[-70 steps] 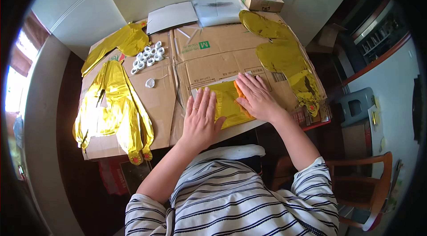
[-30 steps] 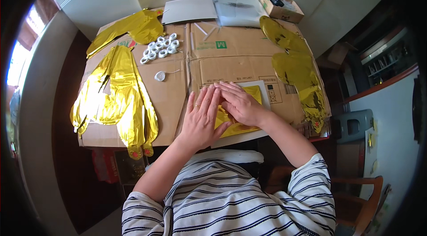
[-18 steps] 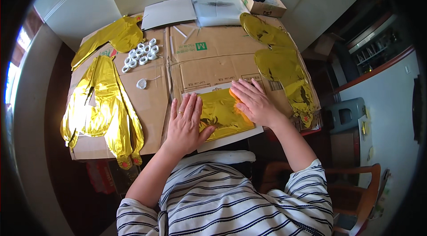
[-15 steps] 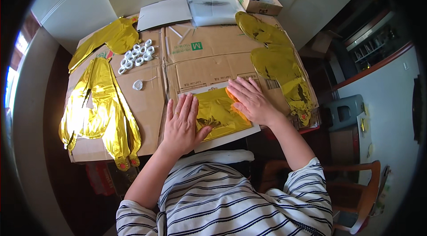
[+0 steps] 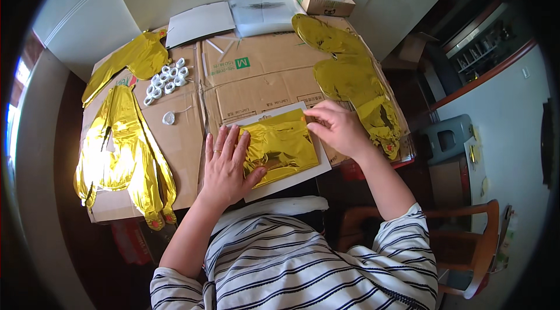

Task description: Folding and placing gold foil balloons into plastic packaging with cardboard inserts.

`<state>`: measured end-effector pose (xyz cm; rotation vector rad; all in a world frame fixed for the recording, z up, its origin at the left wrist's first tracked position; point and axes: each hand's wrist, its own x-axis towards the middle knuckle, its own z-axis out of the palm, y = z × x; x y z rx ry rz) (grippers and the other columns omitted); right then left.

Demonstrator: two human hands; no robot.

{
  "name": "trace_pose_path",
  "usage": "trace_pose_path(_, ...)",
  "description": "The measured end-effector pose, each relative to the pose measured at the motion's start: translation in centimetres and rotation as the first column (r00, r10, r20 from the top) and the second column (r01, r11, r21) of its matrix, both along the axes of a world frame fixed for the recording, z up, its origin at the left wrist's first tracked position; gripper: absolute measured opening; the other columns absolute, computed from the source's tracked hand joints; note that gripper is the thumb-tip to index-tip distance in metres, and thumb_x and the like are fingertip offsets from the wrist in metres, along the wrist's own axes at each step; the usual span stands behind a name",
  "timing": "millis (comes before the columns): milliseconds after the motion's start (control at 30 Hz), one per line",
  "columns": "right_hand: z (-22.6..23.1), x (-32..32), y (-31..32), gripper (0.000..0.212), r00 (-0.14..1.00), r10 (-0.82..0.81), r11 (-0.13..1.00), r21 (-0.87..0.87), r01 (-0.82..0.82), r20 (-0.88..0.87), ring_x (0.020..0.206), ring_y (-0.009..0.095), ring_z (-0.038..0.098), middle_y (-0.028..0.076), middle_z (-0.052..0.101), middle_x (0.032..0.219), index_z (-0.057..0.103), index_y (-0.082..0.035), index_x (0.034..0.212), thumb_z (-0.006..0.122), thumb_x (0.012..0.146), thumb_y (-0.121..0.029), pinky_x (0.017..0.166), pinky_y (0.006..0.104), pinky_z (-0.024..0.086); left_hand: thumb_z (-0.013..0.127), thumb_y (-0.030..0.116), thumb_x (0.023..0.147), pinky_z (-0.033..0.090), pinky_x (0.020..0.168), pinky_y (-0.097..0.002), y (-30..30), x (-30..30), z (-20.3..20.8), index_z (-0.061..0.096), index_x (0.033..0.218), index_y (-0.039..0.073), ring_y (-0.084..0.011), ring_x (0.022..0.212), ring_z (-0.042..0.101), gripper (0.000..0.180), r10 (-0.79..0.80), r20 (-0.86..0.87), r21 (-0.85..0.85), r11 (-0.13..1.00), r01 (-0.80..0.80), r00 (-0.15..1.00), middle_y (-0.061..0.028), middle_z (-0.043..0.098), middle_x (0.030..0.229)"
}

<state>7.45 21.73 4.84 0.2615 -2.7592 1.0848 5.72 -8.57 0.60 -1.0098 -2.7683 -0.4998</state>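
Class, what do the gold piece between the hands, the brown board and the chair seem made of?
Gold piece: probably glossy metallised plastic film; it glints and crinkles.
Brown board: apparently matte cardboard, with printed markings and creases.
Chair: likely varnished wood, being brown and faintly glossy.

Daylight from the window [image 5: 23,72] flares white on the leftmost gold foil [image 5: 123,161] — edges curve into black.

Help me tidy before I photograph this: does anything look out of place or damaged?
No spill or clear damage shows. A lone white roll lies apart from the cluster of white rolls, a thin end trailing. The gold foil at the left hand looks wrinkled, and the white sheet beneath it sits slanted.
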Motion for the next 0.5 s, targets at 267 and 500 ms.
trace_pose_path(267,-2.1,-0.5,0.0,0.027,0.968,0.129,0.953,0.297,-0.062,-0.214,0.1,0.027,0.06,0.006,0.061,0.102,0.072,-0.007,0.108,0.075,0.082,-0.012,0.09,0.0386,0.05,0.065,0.057,0.087,0.013,0.121,-0.0567,0.0,-0.1,0.8,0.045,0.146,0.006,-0.0393,0.148,0.027,0.08,0.002,0.038,0.001,1.0,-0.002,0.999,-0.0192,0.039,0.153)
trace_pose_path(500,-2.5,-0.6,0.0,0.028,0.973,0.117,0.966,0.251,-0.064,-0.201,0.1,0.027,0.06,0.007,0.061,0.102,0.072,-0.006,0.108,0.075,0.081,-0.01,0.09,0.0391,0.05,0.073,0.05,0.083,0.02,0.12,-0.0552,2.7,-1.2,3.9,0.052,0.14,0.004,-0.0404,0.145,0.033,0.076,-0.148,0.003,0.097,0.984,0.147,0.989,-0.0216,0.042,0.151)
